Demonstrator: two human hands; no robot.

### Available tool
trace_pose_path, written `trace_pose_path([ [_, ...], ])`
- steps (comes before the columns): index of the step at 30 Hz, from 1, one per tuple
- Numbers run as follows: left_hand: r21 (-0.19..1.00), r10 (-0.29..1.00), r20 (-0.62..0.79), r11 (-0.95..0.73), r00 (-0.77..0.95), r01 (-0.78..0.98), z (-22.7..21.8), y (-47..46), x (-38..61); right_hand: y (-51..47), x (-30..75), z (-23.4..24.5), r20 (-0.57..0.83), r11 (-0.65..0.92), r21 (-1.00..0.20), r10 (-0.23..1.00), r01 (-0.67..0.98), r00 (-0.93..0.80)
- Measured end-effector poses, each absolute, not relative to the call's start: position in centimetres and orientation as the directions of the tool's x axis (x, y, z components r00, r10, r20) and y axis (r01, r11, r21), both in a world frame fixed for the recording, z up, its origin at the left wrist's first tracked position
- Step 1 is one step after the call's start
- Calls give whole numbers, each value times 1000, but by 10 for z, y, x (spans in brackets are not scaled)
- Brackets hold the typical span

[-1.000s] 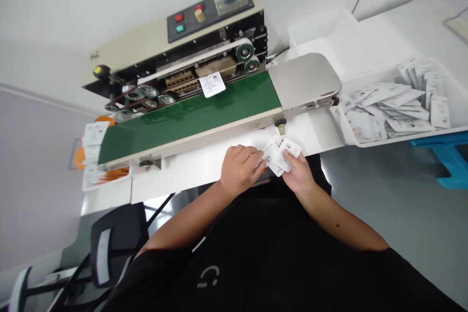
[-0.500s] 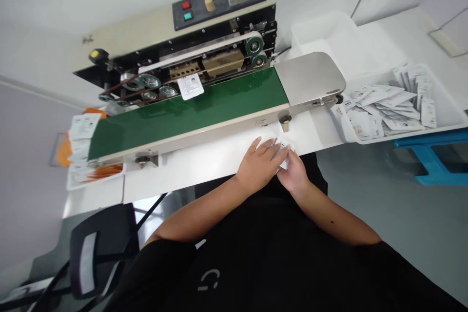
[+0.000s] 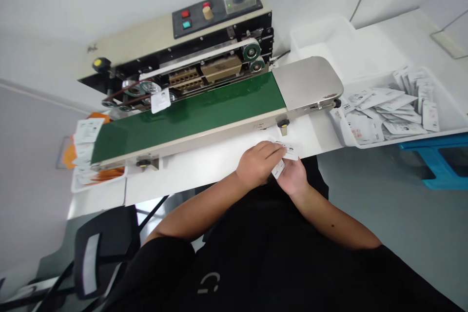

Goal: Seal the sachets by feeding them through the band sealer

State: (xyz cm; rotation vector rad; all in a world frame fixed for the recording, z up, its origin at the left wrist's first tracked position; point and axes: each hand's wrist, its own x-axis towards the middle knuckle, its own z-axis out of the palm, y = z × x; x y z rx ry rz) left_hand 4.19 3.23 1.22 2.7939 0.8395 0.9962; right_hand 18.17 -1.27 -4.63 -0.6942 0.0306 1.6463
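Note:
Both my hands meet at the near edge of the white table (image 3: pixel 204 168), over a small stack of white sachets (image 3: pixel 283 161). My right hand (image 3: pixel 293 178) cups the stack from below. Fingers of my left hand (image 3: pixel 256 163) are curled, pinching the top sachet. Behind them stands a band sealer with a green conveyor belt (image 3: pixel 190 117). One white sachet (image 3: pixel 160 100) rides along the belt's far side, near the sealer's left rollers.
A white bin (image 3: pixel 446 107) full of loose sachets sits right of the steel infeed plate (image 3: pixel 307 83). Sealed sachets pile in a tray (image 3: pixel 86 156) at the belt's left end. A black chair (image 3: pixel 106 248) stands lower left, a blue stool (image 3: pixel 438 161) at right.
The sachet on the belt has travelled left from the sealer's middle to its left rollers. My left hand came over the stack and now pinches its top sachet.

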Motion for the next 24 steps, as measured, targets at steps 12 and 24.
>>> trace_pose_path([
  [12,141,580,607,-751,543,645,84,157,35,-20,205,-50,-475,-275,-453,879,-848,-32],
  [24,-91,652,469,-635,596,767,88,220,32,-23,224,-50,-462,-240,-446,887,-862,-7],
])
